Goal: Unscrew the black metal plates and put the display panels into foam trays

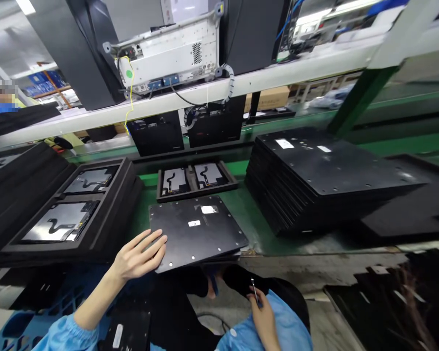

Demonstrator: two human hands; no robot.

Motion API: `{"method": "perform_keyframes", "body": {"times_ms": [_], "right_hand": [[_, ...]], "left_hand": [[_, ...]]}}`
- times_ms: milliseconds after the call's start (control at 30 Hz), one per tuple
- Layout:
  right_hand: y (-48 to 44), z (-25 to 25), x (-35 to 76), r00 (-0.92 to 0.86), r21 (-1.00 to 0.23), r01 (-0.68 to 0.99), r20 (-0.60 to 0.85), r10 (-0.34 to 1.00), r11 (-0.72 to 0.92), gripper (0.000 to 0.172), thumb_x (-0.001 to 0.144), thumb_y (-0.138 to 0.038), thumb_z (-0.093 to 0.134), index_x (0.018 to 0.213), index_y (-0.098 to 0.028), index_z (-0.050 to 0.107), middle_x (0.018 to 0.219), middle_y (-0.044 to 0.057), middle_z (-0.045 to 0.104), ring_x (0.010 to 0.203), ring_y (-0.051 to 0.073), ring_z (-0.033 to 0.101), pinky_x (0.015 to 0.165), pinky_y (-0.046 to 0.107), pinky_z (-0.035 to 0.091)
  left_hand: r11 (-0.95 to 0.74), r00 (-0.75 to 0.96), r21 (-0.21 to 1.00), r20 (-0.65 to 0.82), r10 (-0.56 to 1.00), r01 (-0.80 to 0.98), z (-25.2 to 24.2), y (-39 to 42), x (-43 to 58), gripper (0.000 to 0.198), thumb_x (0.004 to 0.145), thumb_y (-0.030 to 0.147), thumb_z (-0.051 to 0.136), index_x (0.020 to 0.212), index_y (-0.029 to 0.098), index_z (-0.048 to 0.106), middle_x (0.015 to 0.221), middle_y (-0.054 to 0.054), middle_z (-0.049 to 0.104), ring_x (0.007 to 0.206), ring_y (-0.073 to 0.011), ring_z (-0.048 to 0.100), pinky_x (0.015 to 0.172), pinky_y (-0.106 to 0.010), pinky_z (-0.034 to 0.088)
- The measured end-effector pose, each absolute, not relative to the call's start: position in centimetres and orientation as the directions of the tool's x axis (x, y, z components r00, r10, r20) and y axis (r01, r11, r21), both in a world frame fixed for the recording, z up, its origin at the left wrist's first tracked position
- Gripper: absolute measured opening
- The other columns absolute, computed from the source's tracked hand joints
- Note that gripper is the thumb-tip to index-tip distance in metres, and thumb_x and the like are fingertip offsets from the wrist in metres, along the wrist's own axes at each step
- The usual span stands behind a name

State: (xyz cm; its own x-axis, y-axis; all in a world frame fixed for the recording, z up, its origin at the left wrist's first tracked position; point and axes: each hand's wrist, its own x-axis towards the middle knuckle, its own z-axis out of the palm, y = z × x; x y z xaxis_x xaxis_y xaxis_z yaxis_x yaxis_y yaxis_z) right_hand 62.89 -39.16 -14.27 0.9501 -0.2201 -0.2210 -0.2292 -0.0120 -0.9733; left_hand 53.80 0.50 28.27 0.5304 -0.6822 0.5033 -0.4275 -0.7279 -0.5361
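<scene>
My left hand (141,253) lies with fingers stretched out on the near left corner of a flat black plate (201,234) with white labels, which rests on the green bench and overhangs its front edge. My right hand (261,317) is low by my lap, below the bench edge, fingers closed round a thin dark tool (254,290) that points upward. Both sleeves are light blue.
A tall stack of black plates (314,180) stands right of the single plate. A small tray with two parts (195,180) lies behind it. Black foam trays holding panels (73,209) sit left. A shelf with a white instrument (171,53) runs overhead.
</scene>
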Motion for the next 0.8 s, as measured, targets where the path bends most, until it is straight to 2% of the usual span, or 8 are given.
{"method": "perform_keyframes", "body": {"times_ms": [133, 200, 333, 433, 500, 600, 733, 800], "right_hand": [[-39.1, -14.4, 62.9, 0.959, -0.972, -0.233, -0.227, -0.168, -0.017, 0.036, 0.055, -0.056, 0.079, 0.083, -0.032, 0.079, 0.081, 0.007, 0.074, 0.091, 0.052, 0.075, 0.084, 0.062, 0.053], [-39.3, -14.6, 62.8, 0.962, -0.973, -0.231, -0.225, -0.156, -0.026, 0.039, 0.056, -0.056, 0.079, 0.086, -0.032, 0.080, 0.082, 0.006, 0.074, 0.092, 0.052, 0.075, 0.089, 0.062, 0.052], [-39.4, -14.9, 62.7, 0.963, -0.971, -0.234, -0.225, -0.149, -0.047, 0.041, 0.056, -0.056, 0.080, 0.089, -0.032, 0.080, 0.079, 0.006, 0.075, 0.091, 0.049, 0.076, 0.099, 0.060, 0.050], [-39.3, -15.0, 62.7, 0.965, -0.971, -0.229, -0.217, -0.146, -0.066, 0.042, 0.057, -0.055, 0.081, 0.091, -0.030, 0.080, 0.082, 0.008, 0.076, 0.091, 0.049, 0.076, 0.098, 0.060, 0.052], [-39.2, -14.9, 62.7, 0.967, -0.972, -0.222, -0.209, -0.145, -0.081, 0.041, 0.059, -0.055, 0.080, 0.090, -0.028, 0.079, 0.084, 0.009, 0.075, 0.091, 0.049, 0.076, 0.093, 0.060, 0.055], [-39.2, -14.7, 62.6, 0.972, -0.972, -0.209, -0.195, -0.132, -0.106, 0.037, 0.064, -0.056, 0.078, 0.090, -0.030, 0.076, 0.083, 0.008, 0.073, 0.090, 0.049, 0.076, 0.087, 0.059, 0.057], [-39.2, -14.1, 62.6, 0.977, -0.971, -0.192, -0.176, -0.119, -0.142, 0.035, 0.063, -0.057, 0.078, 0.087, -0.031, 0.074, 0.081, 0.005, 0.072, 0.088, 0.047, 0.076, 0.088, 0.059, 0.058], [-39.2, -13.7, 62.6, 0.978, -0.970, -0.189, -0.172, -0.119, -0.152, 0.036, 0.062, -0.058, 0.078, 0.084, -0.031, 0.074, 0.080, 0.005, 0.071, 0.086, 0.046, 0.075, 0.086, 0.059, 0.058]], "left_hand": [[-0.785, 0.644, -0.473, 0.465, -0.608, -0.399, 27.6, 2.1, 53.6, 0.029, 0.107, 0.008, 0.058, 0.129, 0.019, 0.074, 0.146, -0.006, 0.073, 0.152, -0.0254, 0.055, 0.135, -0.048, 0.040], [-0.815, 0.691, -0.420, 0.447, -0.568, -0.398, 27.3, 2.7, 53.4, 0.036, 0.110, 0.010, 0.053, 0.140, 0.020, 0.069, 0.152, -0.005, 0.069, 0.155, -0.0244, 0.051, 0.135, -0.048, 0.040], [-0.869, 0.688, -0.261, 0.533, -0.492, -0.419, 26.4, 2.7, 52.6, 0.047, 0.108, 0.007, 0.055, 0.153, 0.018, 0.059, 0.145, -0.006, 0.074, 0.154, -0.0241, 0.052, 0.117, -0.037, 0.060], [-0.874, 0.669, -0.191, 0.577, -0.469, -0.447, 25.7, 2.0, 52.3, 0.050, 0.108, 0.007, 0.055, 0.156, 0.017, 0.055, 0.142, -0.009, 0.075, 0.151, -0.0274, 0.055, 0.111, -0.041, 0.066], [-0.854, 0.640, -0.205, 0.584, -0.499, -0.479, 25.4, 1.7, 52.2, 0.047, 0.108, 0.007, 0.056, 0.153, 0.017, 0.058, 0.141, -0.009, 0.076, 0.149, -0.0289, 0.058, 0.110, -0.044, 0.066], [-0.846, 0.638, -0.206, 0.577, -0.511, -0.491, 25.2, 1.5, 52.2, 0.044, 0.106, 0.005, 0.057, 0.149, 0.016, 0.062, 0.139, -0.009, 0.077, 0.149, -0.0311, 0.057, 0.107, -0.043, 0.068], [-0.855, 0.669, -0.085, 0.585, -0.458, -0.512, 25.0, 1.5, 52.5, 0.051, 0.106, 0.002, 0.055, 0.157, 0.012, 0.054, 0.140, -0.014, 0.076, 0.154, -0.0311, 0.052, 0.115, -0.049, 0.063], [-0.851, 0.683, -0.017, 0.588, -0.433, -0.525, 24.9, 1.6, 52.5, 0.059, 0.105, -0.001, 0.052, 0.162, 0.015, 0.050, 0.145, -0.014, 0.073, 0.156, -0.0295, 0.049, 0.118, -0.051, 0.060]]}}
